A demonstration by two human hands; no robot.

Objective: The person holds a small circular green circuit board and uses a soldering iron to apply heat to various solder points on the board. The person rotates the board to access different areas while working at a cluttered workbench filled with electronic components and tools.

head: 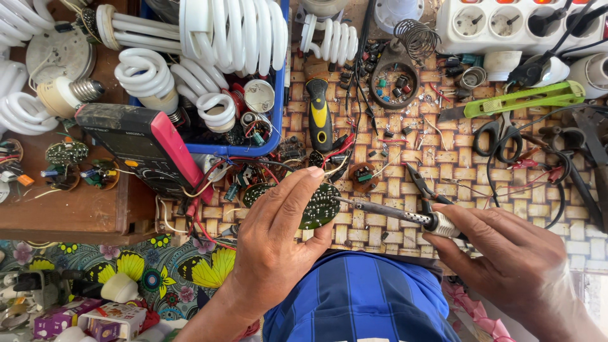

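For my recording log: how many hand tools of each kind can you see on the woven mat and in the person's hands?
Soldering iron, in the right hand, tip at the round green circuit board held by the left hand: 1
Screwdriver, black and yellow handle: 1
Utility knife, green: 1
Scissors, black handles: 1
Total: 4

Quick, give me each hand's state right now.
Left hand: closed on a round green circuit board.
Right hand: closed on a soldering iron, tip touching the board.

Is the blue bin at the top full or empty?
Full: the blue bin is heaped with white spiral lamp tubes and loose lamp parts, some rising above its rim.
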